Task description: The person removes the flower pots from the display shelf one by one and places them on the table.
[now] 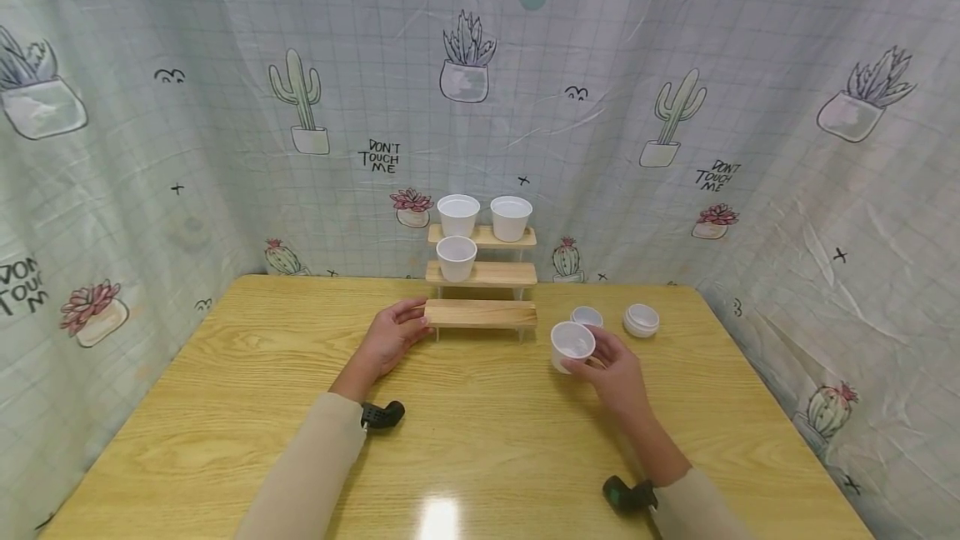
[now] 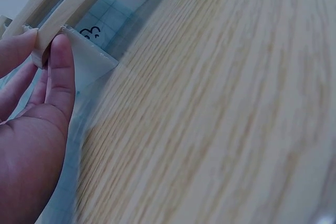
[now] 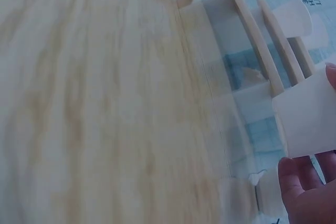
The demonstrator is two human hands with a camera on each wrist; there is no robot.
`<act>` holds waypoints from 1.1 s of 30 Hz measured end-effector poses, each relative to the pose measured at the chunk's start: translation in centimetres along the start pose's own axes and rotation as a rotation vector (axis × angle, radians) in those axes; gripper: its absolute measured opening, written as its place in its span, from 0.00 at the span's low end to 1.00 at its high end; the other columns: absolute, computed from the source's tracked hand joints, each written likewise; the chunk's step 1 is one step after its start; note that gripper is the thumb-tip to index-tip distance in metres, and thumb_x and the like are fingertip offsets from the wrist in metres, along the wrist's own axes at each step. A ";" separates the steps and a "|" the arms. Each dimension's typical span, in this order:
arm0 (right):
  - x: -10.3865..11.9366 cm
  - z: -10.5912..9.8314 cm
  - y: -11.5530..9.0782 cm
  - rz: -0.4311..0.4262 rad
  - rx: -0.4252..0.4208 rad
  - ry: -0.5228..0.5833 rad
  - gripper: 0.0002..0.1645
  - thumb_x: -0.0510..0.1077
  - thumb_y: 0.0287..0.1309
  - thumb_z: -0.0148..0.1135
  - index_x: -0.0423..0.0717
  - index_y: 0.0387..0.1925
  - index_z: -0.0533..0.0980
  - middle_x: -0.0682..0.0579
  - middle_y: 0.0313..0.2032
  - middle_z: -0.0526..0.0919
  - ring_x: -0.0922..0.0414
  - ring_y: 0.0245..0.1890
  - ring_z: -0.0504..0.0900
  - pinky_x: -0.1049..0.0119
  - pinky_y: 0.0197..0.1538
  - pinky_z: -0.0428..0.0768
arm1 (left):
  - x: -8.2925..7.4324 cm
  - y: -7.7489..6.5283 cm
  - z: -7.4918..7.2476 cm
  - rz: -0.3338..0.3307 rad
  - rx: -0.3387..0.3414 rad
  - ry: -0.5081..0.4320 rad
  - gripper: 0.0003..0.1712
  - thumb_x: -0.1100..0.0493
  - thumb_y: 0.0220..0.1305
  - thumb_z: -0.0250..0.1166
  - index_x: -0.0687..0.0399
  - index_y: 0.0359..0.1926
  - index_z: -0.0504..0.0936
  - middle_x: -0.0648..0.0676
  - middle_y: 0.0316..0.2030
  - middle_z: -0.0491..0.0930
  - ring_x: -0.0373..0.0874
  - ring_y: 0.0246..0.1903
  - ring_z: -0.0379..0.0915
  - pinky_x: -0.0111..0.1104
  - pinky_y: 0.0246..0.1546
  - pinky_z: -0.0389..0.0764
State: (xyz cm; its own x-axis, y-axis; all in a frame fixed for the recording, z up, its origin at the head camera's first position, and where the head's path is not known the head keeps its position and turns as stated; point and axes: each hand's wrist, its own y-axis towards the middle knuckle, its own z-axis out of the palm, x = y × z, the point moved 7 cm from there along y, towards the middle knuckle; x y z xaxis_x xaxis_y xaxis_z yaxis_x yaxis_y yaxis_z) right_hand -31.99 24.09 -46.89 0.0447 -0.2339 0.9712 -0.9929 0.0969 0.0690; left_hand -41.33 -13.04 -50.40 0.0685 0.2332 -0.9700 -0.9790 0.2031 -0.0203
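Observation:
A three-tier wooden stand (image 1: 480, 314) with clear supports stands at the back of the table. My left hand (image 1: 392, 335) pinches the left end of its lowest board (image 2: 51, 32) between thumb and fingers. To the right of the stand, my right hand (image 1: 617, 369) holds a white cup (image 1: 572, 347) by its side, mouth up. In the right wrist view this cup (image 3: 310, 116) hides part of the stand's near end. Two white cups (image 1: 458, 217) (image 1: 512, 219) sit on the top tier, and another white cup (image 1: 456, 259) on the left of the middle tier.
Behind the held cup, a white cup (image 1: 587, 315) stands on the table, partly hidden. Farther right are stacked white cups (image 1: 641, 320). A cactus-print curtain (image 1: 480, 132) hangs behind and on both sides of the wooden table (image 1: 480, 432).

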 end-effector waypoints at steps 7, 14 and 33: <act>0.4 0.6 0.5 -0.013 0.005 0.024 0.45 0.43 0.51 0.81 0.44 0.69 0.70 0.42 0.68 0.76 0.46 0.67 0.77 0.69 0.61 0.84 | -0.1 -0.1 0.2 0.003 0.000 -0.001 0.31 0.72 0.73 0.58 0.70 0.74 0.62 0.52 0.48 0.74 0.37 0.42 0.78 0.29 0.52 0.88; 0.8 1.2 1.0 -0.039 0.006 0.045 0.45 0.42 0.50 0.81 0.43 0.69 0.71 0.42 0.66 0.77 0.45 0.65 0.77 0.76 0.57 0.84 | 0.0 0.0 0.2 0.000 0.004 0.002 0.31 0.72 0.74 0.57 0.70 0.74 0.62 0.53 0.49 0.74 0.37 0.42 0.78 0.28 0.52 0.87; 2.8 2.9 2.3 -0.077 0.024 0.094 0.42 0.41 0.51 0.81 0.42 0.67 0.73 0.42 0.64 0.76 0.46 0.64 0.78 0.76 0.59 0.83 | -0.1 -0.1 0.1 -0.001 -0.009 0.004 0.31 0.73 0.73 0.57 0.70 0.74 0.62 0.53 0.51 0.74 0.37 0.43 0.78 0.29 0.52 0.87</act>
State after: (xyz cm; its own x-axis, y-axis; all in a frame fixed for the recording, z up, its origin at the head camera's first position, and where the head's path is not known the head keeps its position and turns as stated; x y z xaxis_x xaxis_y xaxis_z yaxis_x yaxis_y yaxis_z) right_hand -34.43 20.82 -44.72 0.1304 -0.1475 0.9804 -0.9884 0.0583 0.1403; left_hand -41.18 -13.01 -50.30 0.0690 0.2294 -0.9709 -0.9805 0.1950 -0.0236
